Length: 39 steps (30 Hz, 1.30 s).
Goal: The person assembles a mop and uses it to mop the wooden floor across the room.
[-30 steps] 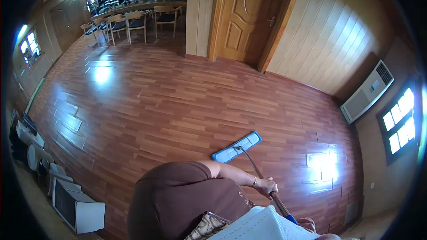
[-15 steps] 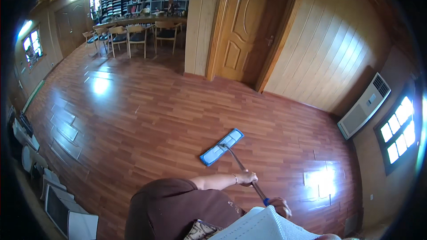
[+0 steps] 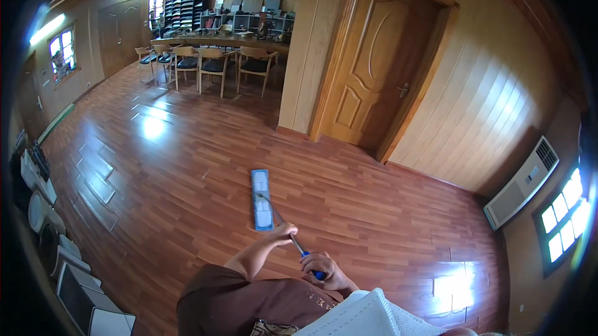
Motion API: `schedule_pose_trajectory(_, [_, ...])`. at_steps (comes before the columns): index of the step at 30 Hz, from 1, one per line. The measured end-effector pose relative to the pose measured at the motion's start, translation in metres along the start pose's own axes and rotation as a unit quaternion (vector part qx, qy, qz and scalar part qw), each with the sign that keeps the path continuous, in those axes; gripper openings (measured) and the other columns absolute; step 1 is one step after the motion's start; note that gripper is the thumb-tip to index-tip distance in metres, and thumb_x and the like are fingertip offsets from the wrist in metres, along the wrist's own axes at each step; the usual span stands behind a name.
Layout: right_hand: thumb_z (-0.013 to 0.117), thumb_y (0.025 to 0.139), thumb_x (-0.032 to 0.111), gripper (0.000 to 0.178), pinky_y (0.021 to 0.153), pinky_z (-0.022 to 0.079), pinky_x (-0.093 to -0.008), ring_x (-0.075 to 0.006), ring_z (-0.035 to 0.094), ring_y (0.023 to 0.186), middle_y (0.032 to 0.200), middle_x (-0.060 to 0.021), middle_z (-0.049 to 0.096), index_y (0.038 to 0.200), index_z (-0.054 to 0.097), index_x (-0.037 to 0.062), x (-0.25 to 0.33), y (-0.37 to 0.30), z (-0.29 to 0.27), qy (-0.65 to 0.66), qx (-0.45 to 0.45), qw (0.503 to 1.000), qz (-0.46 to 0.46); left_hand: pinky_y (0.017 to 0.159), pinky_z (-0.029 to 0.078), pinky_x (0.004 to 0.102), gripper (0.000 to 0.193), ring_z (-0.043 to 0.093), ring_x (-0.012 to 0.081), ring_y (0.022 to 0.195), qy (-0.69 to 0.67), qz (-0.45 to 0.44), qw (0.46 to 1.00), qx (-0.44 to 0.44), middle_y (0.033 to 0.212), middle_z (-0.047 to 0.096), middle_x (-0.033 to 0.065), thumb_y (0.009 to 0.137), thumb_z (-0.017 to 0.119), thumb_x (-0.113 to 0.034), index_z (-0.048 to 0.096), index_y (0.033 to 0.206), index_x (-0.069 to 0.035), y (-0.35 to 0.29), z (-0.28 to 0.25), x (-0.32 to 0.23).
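Note:
A flat mop (image 3: 262, 202) with a pale pad holder and a blue fringe rests on the wood-look floor, its head pointing lengthwise away from me. Its metal handle slants back toward my body. Lower on the shaft, my left hand (image 3: 284, 234) is wrapped round the pole. Closer to me, my right hand (image 3: 324, 270) grips the handle by its blue end piece, which pokes out below the fingers. A brown garment and a white textured cloth fill the lower edge and hide part of my right forearm.
A wooden door (image 3: 380, 65) stands ahead, beside a projecting wall. Several chairs (image 3: 213, 65) line a long desk (image 3: 230, 41) at the far left. Boxy items and a dark panel (image 3: 75, 292) stand along the left side. A white air conditioner (image 3: 522, 183) is at the right wall.
The mop head has swept left and turned from a diagonal to nearly straight ahead. Both hands have moved left with the handle, and the right one has risen. The view has shifted slightly.

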State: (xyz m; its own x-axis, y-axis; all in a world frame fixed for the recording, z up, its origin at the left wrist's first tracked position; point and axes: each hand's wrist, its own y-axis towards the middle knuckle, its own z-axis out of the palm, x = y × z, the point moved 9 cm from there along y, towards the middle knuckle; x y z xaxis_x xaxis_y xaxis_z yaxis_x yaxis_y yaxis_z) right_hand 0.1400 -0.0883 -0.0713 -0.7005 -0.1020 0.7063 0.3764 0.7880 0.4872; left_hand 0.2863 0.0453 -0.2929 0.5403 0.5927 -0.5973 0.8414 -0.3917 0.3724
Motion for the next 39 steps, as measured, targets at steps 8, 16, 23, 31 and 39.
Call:
schedule_pose_trajectory(8, [0.070,0.081,0.009,0.012,0.102,0.037,-0.0449,-0.0299,0.057,0.108,0.098,-0.0089,0.064,0.090,0.062,0.0063,-0.059,0.078,0.060,0.147,0.135,0.980,0.014,0.063,0.042,0.0452,0.019,0.060,0.0268,0.078,0.128,-0.214,0.966,-0.074,0.071,0.059,0.0035,0.069,0.065,-0.027,0.051,0.062,-0.015,-0.094,-0.080,0.122])
schedule_pose_trajectory(16, [0.067,0.083,0.005,0.030,0.109,0.032,-0.0419,-0.0266,0.041,0.131,0.118,-0.0101,0.061,0.112,0.066,0.0093,-0.102,0.070,0.077,0.195,0.134,0.958,0.163,0.065,0.043,0.0465,0.022,0.060,0.0275,0.081,0.188,-0.289,0.937,-0.047,0.073,0.060,0.0030,0.069,0.070,-0.032,0.055,0.064,-0.016,-0.140,-0.091,0.148])
schedule_pose_trajectory(23, [0.067,0.079,-0.002,0.022,0.101,0.041,-0.0413,-0.0284,0.053,0.120,0.106,-0.0113,0.067,0.100,0.069,0.0042,-0.079,0.065,0.018,0.170,0.079,0.964,0.190,0.056,0.042,0.0434,0.021,0.055,0.0324,0.063,0.224,-0.193,0.955,-0.030,0.061,0.053,0.0102,0.067,0.059,-0.021,0.043,0.056,-0.013,-0.103,-0.071,0.113])
schedule_pose_trajectory(31, [0.072,0.069,0.000,0.020,0.087,0.049,-0.0423,-0.0323,0.064,0.100,0.090,-0.0130,0.070,0.089,0.071,0.0042,0.024,-0.023,-0.107,0.016,-0.096,0.970,0.223,0.056,0.049,0.0457,0.024,0.061,0.0352,0.062,-0.051,-0.113,0.945,0.303,0.062,0.059,0.0138,0.073,0.066,-0.030,0.057,0.061,-0.011,0.015,0.007,-0.063])
schedule_pose_trajectory(39, [0.073,0.067,0.024,0.026,0.084,0.047,-0.0470,-0.0267,0.068,0.087,0.079,-0.0093,0.070,0.087,0.072,0.0072,0.177,-0.172,-0.180,-0.159,-0.215,0.940,0.213,0.063,0.050,0.0477,0.024,0.064,0.0354,0.072,-0.060,0.158,0.896,0.410,0.070,0.064,0.0128,0.073,0.066,-0.035,0.062,0.068,-0.012,0.059,0.175,-0.268])
